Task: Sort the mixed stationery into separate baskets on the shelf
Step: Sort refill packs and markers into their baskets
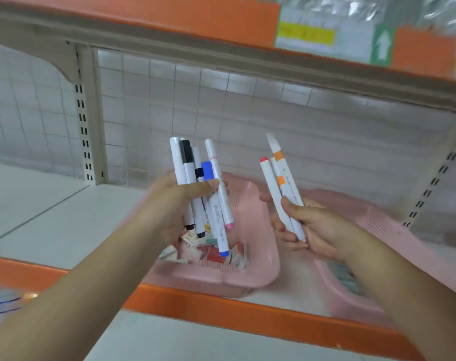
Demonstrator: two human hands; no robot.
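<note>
status: sorting is in progress, not complete. the left hand (175,204) grips a bundle of markers (193,173), roughly five, with white barrels and black, blue and pink caps. they are held upright, with fingers and thumb wrapped round their middles. the right hand (315,227) grips three markers (276,173) with orange and red bands, also upright, held near their lower ends. both sets are in the air in front of the shelf (52,220), above the baskets and touching neither. no marker is seen lying in a basket, so the markers appear gathered but not yet placed.

containers: a pink basket (258,230) stands on the shelf behind and below the left hand. it holds small wrapped packets (211,252), red, white and pale green, piled at its near end. what they are cannot be told. a second pink basket (383,225) stands just beside it to the right, under the right forearm. it holds grey-blue items (345,276), too blurred to identify.

remaining work, as judged: put the markers in a basket of their own.
</note>
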